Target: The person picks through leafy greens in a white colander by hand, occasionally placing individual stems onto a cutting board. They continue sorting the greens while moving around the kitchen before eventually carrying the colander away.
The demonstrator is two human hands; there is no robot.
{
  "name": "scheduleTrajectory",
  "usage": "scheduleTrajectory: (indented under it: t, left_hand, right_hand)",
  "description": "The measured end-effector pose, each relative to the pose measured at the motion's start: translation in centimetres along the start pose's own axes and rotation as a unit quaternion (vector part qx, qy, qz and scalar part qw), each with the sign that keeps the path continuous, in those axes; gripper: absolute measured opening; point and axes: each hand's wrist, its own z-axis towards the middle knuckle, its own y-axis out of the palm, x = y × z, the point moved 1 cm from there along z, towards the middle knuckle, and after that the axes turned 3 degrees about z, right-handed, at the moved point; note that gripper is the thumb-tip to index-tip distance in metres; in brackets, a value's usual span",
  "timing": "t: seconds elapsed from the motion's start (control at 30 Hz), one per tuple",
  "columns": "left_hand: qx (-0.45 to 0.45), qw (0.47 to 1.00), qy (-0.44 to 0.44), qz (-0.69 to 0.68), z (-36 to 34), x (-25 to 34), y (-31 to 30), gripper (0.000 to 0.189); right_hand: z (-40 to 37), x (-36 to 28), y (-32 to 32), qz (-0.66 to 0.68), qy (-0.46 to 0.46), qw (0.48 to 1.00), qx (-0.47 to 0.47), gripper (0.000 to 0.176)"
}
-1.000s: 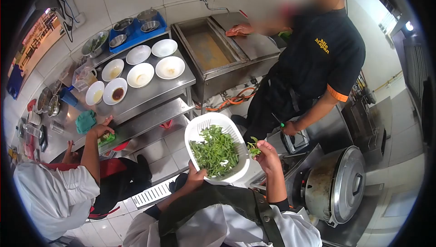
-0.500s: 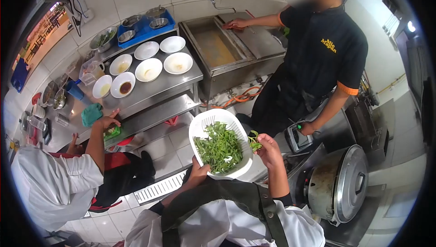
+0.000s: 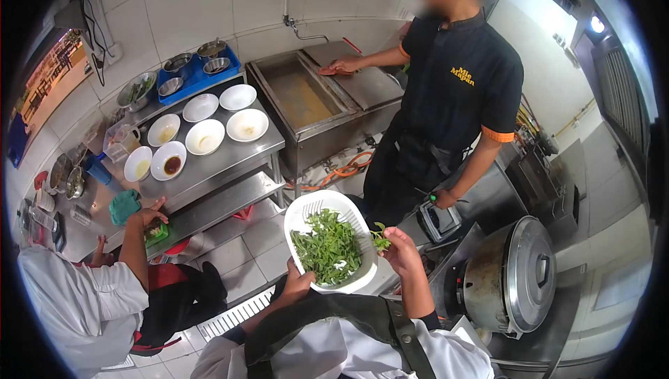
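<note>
A white plastic basket (image 3: 369, 267) full of cut green leaves (image 3: 327, 246) is in front of my chest. My left hand (image 3: 297, 283) grips the basket's near left edge. Just past the basket's right rim, my right hand (image 3: 404, 250) pinches a small leafy sprig (image 3: 380, 238) between thumb and fingers.
Several white bowls (image 3: 247, 124) stand on a steel table to the left, beside a blue tray (image 3: 167, 98). A co-worker in black (image 3: 453, 79) stands ahead by a steel basin (image 3: 300, 93). Another in white (image 3: 83, 295) is at left. A large lidded pot (image 3: 509, 278) is at right.
The view has shifted, so the table, bowls and co-worker in black appear further left. My left hand still holds the basket, and my right hand still holds the sprig beside it.
</note>
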Motion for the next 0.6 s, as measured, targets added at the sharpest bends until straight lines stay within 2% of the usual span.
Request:
scheduleTrajectory:
  t: [0.07,0.27,0.6]
  left_hand:
    - [0.005,0.999,-0.011,-0.043,-0.4,0.4,0.6,0.071]
    - [0.002,0.997,-0.06,-0.043,-0.4,1.2,0.9,0.074]
    - [-0.002,1.0,-0.016,-0.014,-0.6,1.7,0.3,0.075]
  right_hand:
    - [-0.4,0.0,-0.1,0.016,-0.011,1.0,-0.001,0.005]
    - [-0.9,0.1,-0.7,0.037,-0.025,0.999,0.009,0.005]
    - [-0.4,0.8,0.0,0.028,-0.003,1.0,0.001,0.005]
